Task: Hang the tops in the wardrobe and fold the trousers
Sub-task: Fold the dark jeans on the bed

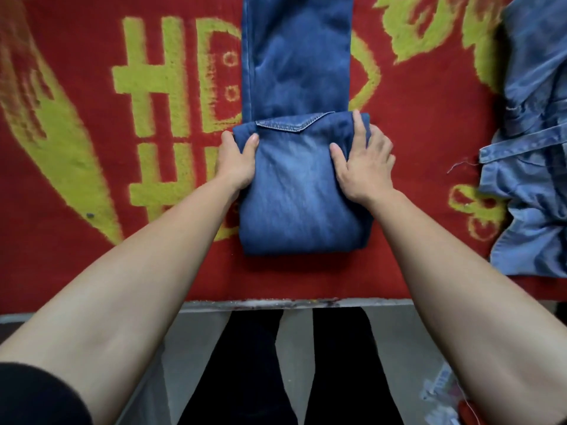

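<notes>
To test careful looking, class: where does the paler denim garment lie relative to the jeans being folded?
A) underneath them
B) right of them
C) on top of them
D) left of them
B: the paler denim garment lies on the red mat to the right, apart from the jeans.

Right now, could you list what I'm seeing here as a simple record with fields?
surface: red mat with yellow characters
being folded: blue jeans, near end folded over, legs stretched away
left hand: grips the fold's left edge
right hand: presses on the fold's right side
aside: paler denim garment, at the right
</notes>
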A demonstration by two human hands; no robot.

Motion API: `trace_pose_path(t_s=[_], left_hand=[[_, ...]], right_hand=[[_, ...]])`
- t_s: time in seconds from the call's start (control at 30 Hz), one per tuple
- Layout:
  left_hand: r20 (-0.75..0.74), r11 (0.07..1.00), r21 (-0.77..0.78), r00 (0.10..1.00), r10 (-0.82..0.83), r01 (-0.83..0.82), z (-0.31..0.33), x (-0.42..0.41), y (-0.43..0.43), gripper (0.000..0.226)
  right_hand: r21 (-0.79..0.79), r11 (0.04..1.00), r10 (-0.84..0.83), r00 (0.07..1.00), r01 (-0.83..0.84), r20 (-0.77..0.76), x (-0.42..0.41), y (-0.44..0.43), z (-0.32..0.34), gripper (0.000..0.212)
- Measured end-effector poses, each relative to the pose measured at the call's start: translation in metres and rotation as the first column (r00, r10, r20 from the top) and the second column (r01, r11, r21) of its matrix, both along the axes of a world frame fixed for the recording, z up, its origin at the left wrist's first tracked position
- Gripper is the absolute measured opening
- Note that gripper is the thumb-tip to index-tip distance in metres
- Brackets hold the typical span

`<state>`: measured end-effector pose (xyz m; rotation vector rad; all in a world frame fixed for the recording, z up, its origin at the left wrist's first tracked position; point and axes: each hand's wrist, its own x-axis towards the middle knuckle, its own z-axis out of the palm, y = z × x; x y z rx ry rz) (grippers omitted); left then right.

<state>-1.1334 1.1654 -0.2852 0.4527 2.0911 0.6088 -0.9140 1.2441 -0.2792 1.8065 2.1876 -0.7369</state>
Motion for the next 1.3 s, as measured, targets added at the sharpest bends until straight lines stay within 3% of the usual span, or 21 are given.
trace_pose_path(t_s=[0.13, 0.23, 0.3, 0.4, 0.47, 0.53, 0.6, 0.67, 0.73, 0.9, 1.0, 1.07, 1.17, 1.3], left_hand=[[-0.094, 0.999, -0.033, 0.995, 0.018, -0.021, -0.005, 0.008, -0.003, 0.043], [-0.180, 0.996, -0.001, 0.980, 0.084, -0.085, 0.003, 0.006, 0.010, 0.037], [-0.161, 0.985, 0.099, 0.974, 0.158, -0.143, 0.008, -0.005, 0.041, 0.035], [-0.079, 0.961, 0.198, 0.974, 0.215, -0.196, 0.015, -0.026, 0.110, 0.032], [0.082, 0.932, 0.248, 0.964, 0.252, -0.265, 0.023, -0.037, 0.154, 0.025], [0.328, 0.873, 0.269, 0.891, 0.314, -0.407, 0.027, -0.045, 0.186, 0.027], [0.467, 0.821, 0.255, 0.808, 0.358, -0.511, 0.024, -0.052, 0.202, 0.029], [0.491, 0.812, 0.225, 0.783, 0.383, -0.538, 0.012, -0.058, 0.207, 0.031], [0.476, 0.822, 0.228, 0.796, 0.373, -0.522, 0.001, -0.059, 0.209, 0.023], [0.471, 0.840, 0.269, 0.825, 0.311, -0.470, 0.003, -0.061, 0.205, 0.027], [0.422, 0.853, 0.299, 0.861, 0.284, -0.428, 0.019, -0.060, 0.197, 0.028], [0.410, 0.845, 0.327, 0.869, 0.277, -0.423, 0.036, -0.057, 0.191, 0.020], [0.397, 0.859, 0.348, 0.889, 0.228, -0.375, 0.072, -0.053, 0.175, 0.011], [0.309, 0.864, 0.433, 0.943, 0.124, -0.256, 0.121, -0.036, 0.131, 0.014]], right_hand=[[0.026, 0.999, 0.020, 0.998, -0.019, -0.053, 0.005, 0.005, 0.001, 0.076], [-0.091, 0.994, -0.077, 0.967, 0.056, -0.245, 0.009, 0.035, 0.009, 0.083], [-0.133, 0.975, -0.217, 0.892, 0.178, -0.397, -0.003, 0.071, 0.008, 0.075], [-0.247, 0.914, -0.405, 0.758, 0.322, -0.511, -0.042, 0.137, 0.002, 0.060], [-0.355, 0.868, -0.495, 0.652, 0.347, -0.574, -0.070, 0.173, 0.000, 0.052], [-0.407, 0.848, -0.529, 0.591, 0.339, -0.609, -0.090, 0.201, -0.006, 0.029], [-0.513, 0.797, -0.599, 0.523, 0.318, -0.606, -0.104, 0.216, -0.010, 0.033], [-0.619, 0.724, -0.682, 0.454, 0.305, -0.574, -0.112, 0.220, -0.015, 0.048], [-0.644, 0.712, -0.695, 0.419, 0.282, -0.585, -0.121, 0.218, -0.019, 0.039], [-0.651, 0.689, -0.722, 0.383, 0.319, -0.577, -0.130, 0.211, -0.010, 0.026], [-0.769, 0.598, -0.790, 0.323, 0.224, -0.520, -0.122, 0.211, 0.012, 0.033], [-0.788, 0.588, -0.795, 0.316, 0.184, -0.519, -0.115, 0.207, 0.030, 0.028], [-0.729, 0.664, -0.724, 0.388, 0.167, -0.570, -0.100, 0.198, 0.062, 0.023], [-0.495, 0.862, -0.473, 0.525, 0.109, -0.708, -0.066, 0.160, 0.109, 0.026]])
